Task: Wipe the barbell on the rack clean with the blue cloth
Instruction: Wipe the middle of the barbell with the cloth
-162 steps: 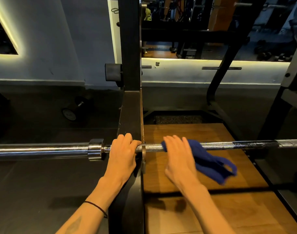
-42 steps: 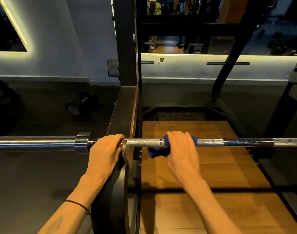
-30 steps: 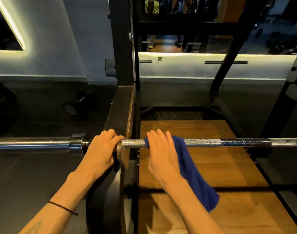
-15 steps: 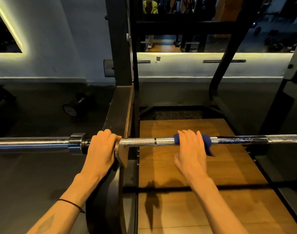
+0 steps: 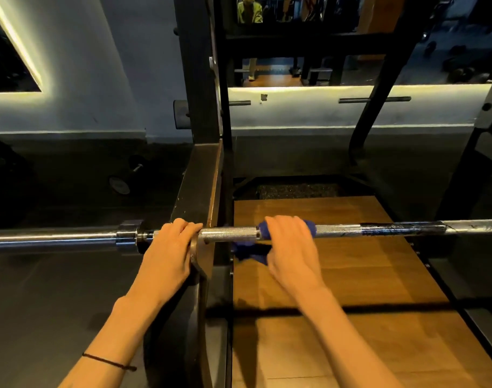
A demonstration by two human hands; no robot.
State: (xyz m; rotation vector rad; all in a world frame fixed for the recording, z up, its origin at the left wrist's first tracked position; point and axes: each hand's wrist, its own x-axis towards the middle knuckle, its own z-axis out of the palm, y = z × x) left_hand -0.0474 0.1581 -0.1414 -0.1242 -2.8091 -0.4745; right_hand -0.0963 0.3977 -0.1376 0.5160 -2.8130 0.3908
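Both hands on the barbell (image 5: 228, 233), right hand (image 5: 291, 247) around blue cloth (image 5: 309, 228)

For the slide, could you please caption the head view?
Right hand wraps the blue cloth around the racked barbell while the left hand grips the bar beside the rack upright.

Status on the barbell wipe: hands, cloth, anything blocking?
Left hand grips barbell beside rack upright. Right hand holds blue cloth wrapped on the knurled shaft. Nothing in the way rightward.
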